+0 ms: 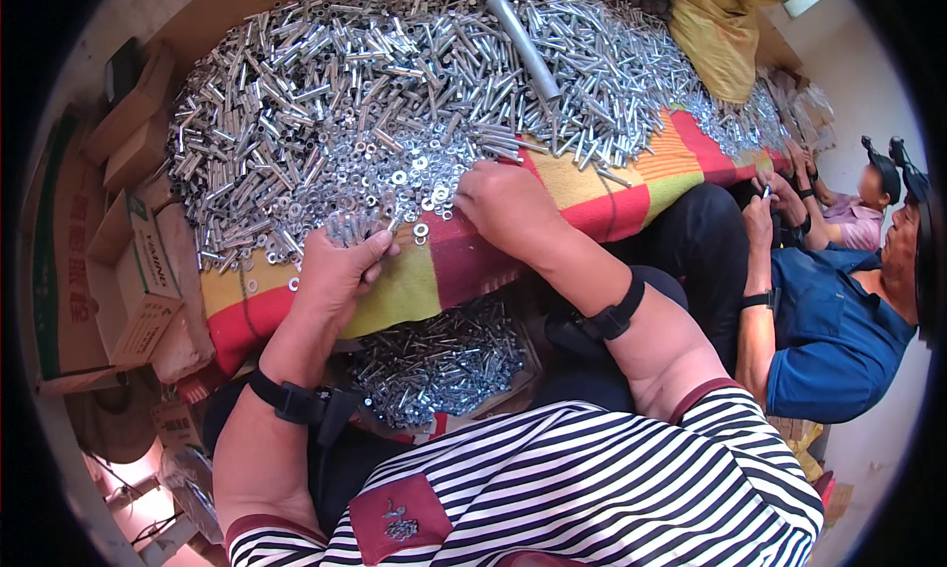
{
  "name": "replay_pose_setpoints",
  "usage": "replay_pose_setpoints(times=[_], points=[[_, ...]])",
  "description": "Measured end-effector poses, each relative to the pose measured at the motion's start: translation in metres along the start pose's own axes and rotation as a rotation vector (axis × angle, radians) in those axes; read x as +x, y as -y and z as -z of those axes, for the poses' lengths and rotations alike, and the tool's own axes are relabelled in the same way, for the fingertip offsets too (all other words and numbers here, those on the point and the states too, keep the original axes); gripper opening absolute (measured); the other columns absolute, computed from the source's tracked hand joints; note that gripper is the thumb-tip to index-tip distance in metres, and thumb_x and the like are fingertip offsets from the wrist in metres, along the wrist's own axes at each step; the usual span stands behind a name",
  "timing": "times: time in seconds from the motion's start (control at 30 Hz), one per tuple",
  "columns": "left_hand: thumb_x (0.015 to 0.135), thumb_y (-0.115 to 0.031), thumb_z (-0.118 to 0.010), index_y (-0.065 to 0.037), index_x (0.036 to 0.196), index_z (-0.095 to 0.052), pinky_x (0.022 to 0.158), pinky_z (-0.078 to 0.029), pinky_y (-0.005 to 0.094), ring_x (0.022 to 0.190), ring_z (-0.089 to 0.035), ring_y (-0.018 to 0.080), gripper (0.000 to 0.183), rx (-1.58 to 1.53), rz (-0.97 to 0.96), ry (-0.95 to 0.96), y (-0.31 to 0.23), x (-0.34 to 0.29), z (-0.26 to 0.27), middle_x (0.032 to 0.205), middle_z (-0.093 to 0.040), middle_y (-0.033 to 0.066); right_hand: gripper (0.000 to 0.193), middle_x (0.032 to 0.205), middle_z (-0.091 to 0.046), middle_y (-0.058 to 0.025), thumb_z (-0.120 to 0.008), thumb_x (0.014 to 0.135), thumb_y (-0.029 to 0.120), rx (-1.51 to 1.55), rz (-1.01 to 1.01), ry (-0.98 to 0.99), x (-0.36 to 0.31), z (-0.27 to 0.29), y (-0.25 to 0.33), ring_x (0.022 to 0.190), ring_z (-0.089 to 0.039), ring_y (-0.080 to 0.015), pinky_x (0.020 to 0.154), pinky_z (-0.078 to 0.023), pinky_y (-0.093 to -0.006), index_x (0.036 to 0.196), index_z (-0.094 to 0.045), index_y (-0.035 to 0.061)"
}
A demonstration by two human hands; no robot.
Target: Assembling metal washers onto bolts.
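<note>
While the left hand (338, 268) pinches a slim metal piece (396, 219) at the near edge of the loose washers (418, 162), the right hand (508, 207) (fingertips bunched, any hold unclear) sits just to their right.

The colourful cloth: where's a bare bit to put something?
The green patch between the left hand and maroon patch is bare; so is the red strip right of the right hand, under the yellow patch. Beyond both hands, tubes and washers crowd it.

Metal sleeves (326, 98) are lying heaped on a workshop's cloth-covered tabletop (562, 177), cardboard boxes (146, 301) are lining its left edge, co-workers (824, 320) are sitting rightward.
</note>
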State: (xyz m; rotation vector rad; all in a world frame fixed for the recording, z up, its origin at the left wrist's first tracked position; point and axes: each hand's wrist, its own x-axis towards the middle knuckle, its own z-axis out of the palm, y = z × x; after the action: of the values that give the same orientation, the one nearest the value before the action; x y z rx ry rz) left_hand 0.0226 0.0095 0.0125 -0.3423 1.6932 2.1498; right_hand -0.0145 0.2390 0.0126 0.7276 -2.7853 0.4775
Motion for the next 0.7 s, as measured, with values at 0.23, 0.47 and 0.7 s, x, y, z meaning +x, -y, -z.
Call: replay_pose_setpoints(times=[0.23, 0.47, 0.7], points=[[0.081, -0.006, -0.069, -0.001, 0.09, -0.063, 0.041, -0.033, 0.0189, 0.047, -0.047, 0.0054, 0.012, 0.099, -0.108, 0.04, 0.006, -0.003, -0.008, 0.073, -0.066, 0.0052, 0.009, 0.076, -0.066, -0.008, -0.062, 0.088, 0.007, 1.077, -0.365, 0.12, 0.002, 0.004, 0.03, 0.068, -0.065, -0.0107, 0.057, -0.051, -0.0238, 0.085, -0.061, -0.0015], [0.081, -0.005, -0.069, -0.002, 0.09, -0.063, 0.04, -0.031, 0.0193, 0.047, -0.047, 0.0053, 0.012, 0.051, -0.036, 0.05, 0.003, -0.005, -0.013, 0.071, -0.065, 0.0048, 0.008, 0.071, -0.065, -0.0072, -0.065, 0.083, 0.004, 0.671, 0.081, -0.238, -0.003, -0.008, 0.03, 0.061, -0.062, -0.0102, 0.056, -0.05, -0.0242, 0.078, -0.062, -0.0016], [0.081, -0.009, -0.068, -0.003, 0.089, -0.064, 0.038, -0.026, 0.018, 0.046, -0.044, 0.0049, 0.01, 0.037, 0.026, 0.136, -0.007, 0.0, 0.0, 0.071, -0.064, 0.0034, 0.01, 0.075, -0.066, -0.0041, -0.064, 0.085, 0.004, 1.165, -0.327, 0.083, 0.001, -0.007, 0.04, 0.063, -0.061, -0.0079, 0.058, -0.05, -0.0225, 0.092, -0.067, -0.002]])
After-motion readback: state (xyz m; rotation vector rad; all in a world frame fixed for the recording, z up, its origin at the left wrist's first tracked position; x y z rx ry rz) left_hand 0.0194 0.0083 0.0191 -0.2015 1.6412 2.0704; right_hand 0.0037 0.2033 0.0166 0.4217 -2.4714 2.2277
